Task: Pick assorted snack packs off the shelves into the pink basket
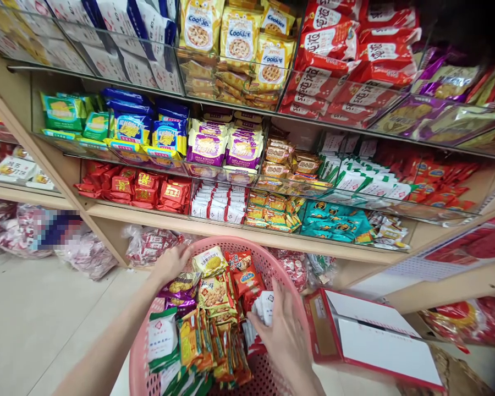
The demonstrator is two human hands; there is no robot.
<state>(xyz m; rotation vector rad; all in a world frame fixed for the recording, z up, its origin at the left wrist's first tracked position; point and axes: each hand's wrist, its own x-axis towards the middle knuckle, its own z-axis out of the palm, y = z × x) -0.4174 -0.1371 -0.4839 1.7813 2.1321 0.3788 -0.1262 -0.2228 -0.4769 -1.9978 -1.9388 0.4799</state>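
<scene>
A round pink basket (301, 324) holds piled snack packets. My left hand (173, 267) reaches over its far left rim, near a yellow-and-white packet (210, 262) and a purple packet (181, 286); what its fingertips touch is unclear. Inside the right part of the basket, my right hand (282, 333) has its thumb and fingers apart around white-and-red packets (264, 308). Red packets (247, 280) lie just beyond it. Orange-and-green packets (196, 338) fill the near middle, beside green-and-white ones (163, 335) at the left.
Shelves with glass fronts (231, 102) run across the back, stacked with packaged snacks. Bagged goods (152, 245) sit under the lowest shelf. A white-and-red box (375, 341) stands right of the basket, and tiled floor (53, 313) shows at left.
</scene>
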